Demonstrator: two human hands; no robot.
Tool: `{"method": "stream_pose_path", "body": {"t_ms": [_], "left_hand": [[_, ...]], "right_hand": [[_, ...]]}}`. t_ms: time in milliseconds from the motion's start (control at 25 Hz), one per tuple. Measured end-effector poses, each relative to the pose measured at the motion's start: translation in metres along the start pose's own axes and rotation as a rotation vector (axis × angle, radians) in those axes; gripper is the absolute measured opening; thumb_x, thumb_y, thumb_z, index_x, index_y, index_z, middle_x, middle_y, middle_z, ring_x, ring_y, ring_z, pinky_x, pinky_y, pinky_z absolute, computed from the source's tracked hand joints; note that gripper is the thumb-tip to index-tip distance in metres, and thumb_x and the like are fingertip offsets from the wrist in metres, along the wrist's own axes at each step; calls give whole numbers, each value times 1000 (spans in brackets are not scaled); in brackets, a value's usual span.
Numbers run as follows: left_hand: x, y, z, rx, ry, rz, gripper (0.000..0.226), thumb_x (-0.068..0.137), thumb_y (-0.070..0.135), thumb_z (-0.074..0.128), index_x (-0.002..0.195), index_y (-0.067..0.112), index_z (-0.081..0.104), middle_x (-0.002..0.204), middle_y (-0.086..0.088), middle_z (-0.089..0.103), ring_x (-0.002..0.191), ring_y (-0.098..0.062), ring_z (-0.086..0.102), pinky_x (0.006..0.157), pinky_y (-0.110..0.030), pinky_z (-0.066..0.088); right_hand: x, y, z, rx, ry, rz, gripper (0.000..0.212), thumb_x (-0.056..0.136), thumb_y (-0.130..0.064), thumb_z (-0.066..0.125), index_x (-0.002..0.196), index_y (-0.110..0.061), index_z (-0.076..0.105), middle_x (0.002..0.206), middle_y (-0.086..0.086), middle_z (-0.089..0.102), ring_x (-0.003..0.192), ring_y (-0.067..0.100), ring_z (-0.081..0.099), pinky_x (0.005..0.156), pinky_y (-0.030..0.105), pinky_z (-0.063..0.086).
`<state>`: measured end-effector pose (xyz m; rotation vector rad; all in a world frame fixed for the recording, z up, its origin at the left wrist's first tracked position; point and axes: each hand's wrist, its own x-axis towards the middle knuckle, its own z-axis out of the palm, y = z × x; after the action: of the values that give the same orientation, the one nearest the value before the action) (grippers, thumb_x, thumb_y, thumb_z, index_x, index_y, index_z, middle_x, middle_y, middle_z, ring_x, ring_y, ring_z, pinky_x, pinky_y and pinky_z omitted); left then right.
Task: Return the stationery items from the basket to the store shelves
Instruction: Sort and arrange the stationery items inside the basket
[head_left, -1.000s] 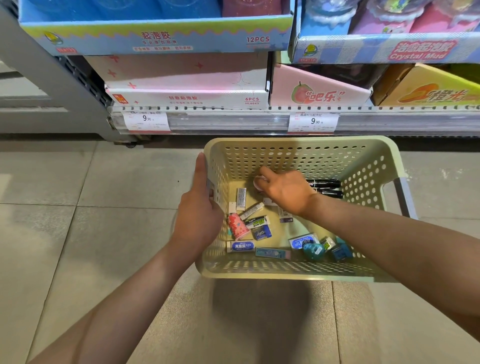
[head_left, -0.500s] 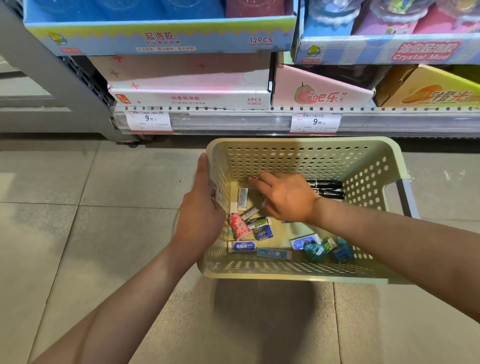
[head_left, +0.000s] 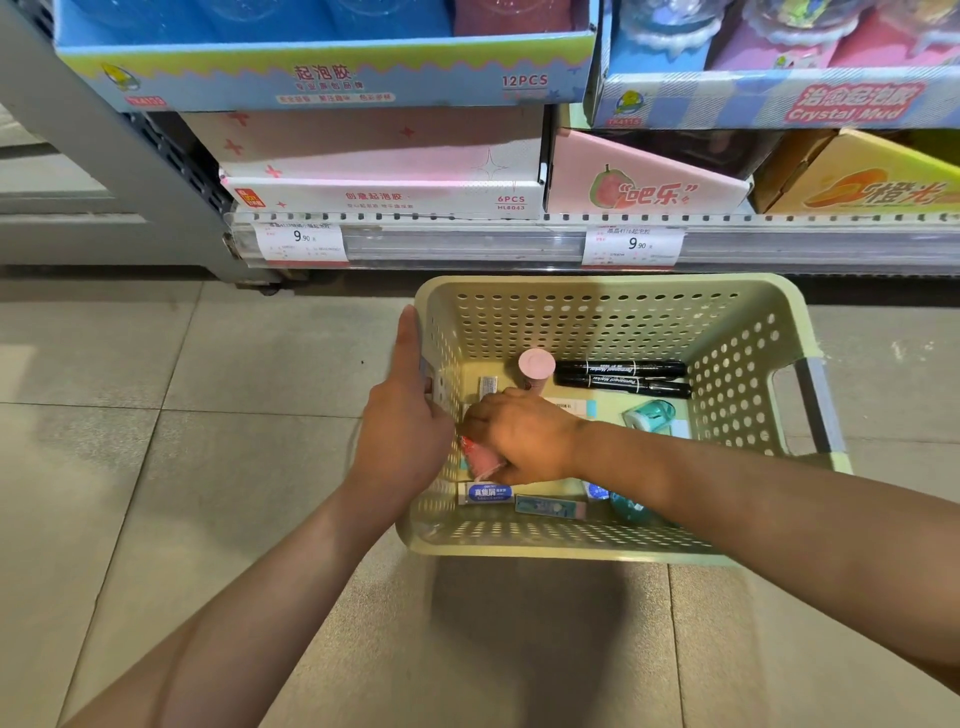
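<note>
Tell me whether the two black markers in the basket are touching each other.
Touching. The head view shows the upper black marker and lower black marker lying side by side, no gap visible.

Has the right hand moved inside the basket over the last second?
Yes. The right hand has shifted from the middle of the basket toward its left wall and nearer the person, away from the two black markers, and now closes on a small red-and-pink item.

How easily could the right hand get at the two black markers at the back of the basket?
Probably easily: the right hand is already inside the basket, and the black markers lie uncovered nearby.
</note>
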<state>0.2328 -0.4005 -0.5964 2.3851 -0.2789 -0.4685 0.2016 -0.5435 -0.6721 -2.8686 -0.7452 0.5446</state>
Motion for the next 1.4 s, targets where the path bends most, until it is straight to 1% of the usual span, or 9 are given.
{"method": "stream_pose_path", "body": {"t_ms": [200, 320, 440, 520, 680, 920, 1040, 1240, 1400], "left_hand": [[1, -1, 2, -25, -6, 6, 85, 88, 0, 46, 150, 32, -1, 123, -2, 58, 66, 2, 48, 66, -28, 49], [0, -1, 2, -18, 6, 8, 84, 88, 1, 46, 150, 32, -1, 128, -6, 57, 76, -8, 51, 71, -32, 51], [0, -1, 2, -6, 10, 16, 85, 88, 0, 46, 150, 33, -2, 138, -5, 49, 84, -9, 49, 72, -29, 48], [0, -1, 2, -3, 3, 21, 86, 87, 0, 46, 149, 34, -3, 142, -3, 45, 85, -7, 50, 71, -26, 45], [1, -1, 2, 1, 0, -10, 83, 89, 5, 47, 149, 34, -4, 130, -3, 54, 74, -4, 49, 68, -27, 43], [-1, 2, -1, -13, -19, -3, 79, 91, 12, 45, 149, 33, -4, 127, -8, 56, 78, -14, 55, 68, -30, 43], [-2, 4, -1, -11, -24, -9, 79, 91, 11, 44, 149, 34, -5, 123, -7, 59, 70, -8, 53, 65, -29, 42], [-3, 5, -1, -13, -28, -8, 79, 92, 13, 45, 149, 33, -6, 132, -6, 55, 76, -10, 53, 69, -29, 43], [-2, 3, 0, -14, -18, -15, 80, 92, 12, 46, 149, 35, -6, 134, -3, 53, 76, -9, 53, 68, -28, 43]], "right_hand": [[1, -4, 3, 4, 6, 19, 59, 80, -29, 67, 132, -12, 45, 125, 9, 54, 118, 28, 50, 95, 37, 39], [-4, -6, -3, 126, 44, 34, 57, 80, -26, 67, 130, -10, 47, 123, 12, 53, 109, 31, 55, 87, 35, 42], [-12, -4, -11, 390, 79, 101, 51, 84, -21, 63, 132, -11, 47, 125, 13, 46, 102, 27, 57, 74, 22, 37], [-13, -2, -13, 645, 116, 180, 43, 83, -13, 63, 125, -8, 54, 121, 14, 50, 104, 23, 53, 76, 13, 31], [-13, 3, -22, 1068, 137, 353, 37, 74, -8, 73, 108, -11, 58, 100, 3, 60, 90, 15, 56, 78, 25, 46], [-9, 17, -45, 583, 175, 290, 50, 82, -22, 66, 128, -15, 50, 121, 9, 45, 107, 20, 50, 89, 24, 40], [-10, 24, -54, 385, 226, 315, 48, 87, -24, 59, 131, -14, 41, 117, 10, 57, 100, 26, 59, 76, 28, 45], [-9, 28, -38, 54, 226, 309, 22, 94, -18, 46, 112, -6, 46, 100, 12, 60, 81, 31, 63, 58, 31, 41], [-9, 31, -24, -35, 302, 257, 17, 81, -9, 62, 96, -9, 55, 88, 9, 64, 67, 28, 64, 57, 30, 42]]}}
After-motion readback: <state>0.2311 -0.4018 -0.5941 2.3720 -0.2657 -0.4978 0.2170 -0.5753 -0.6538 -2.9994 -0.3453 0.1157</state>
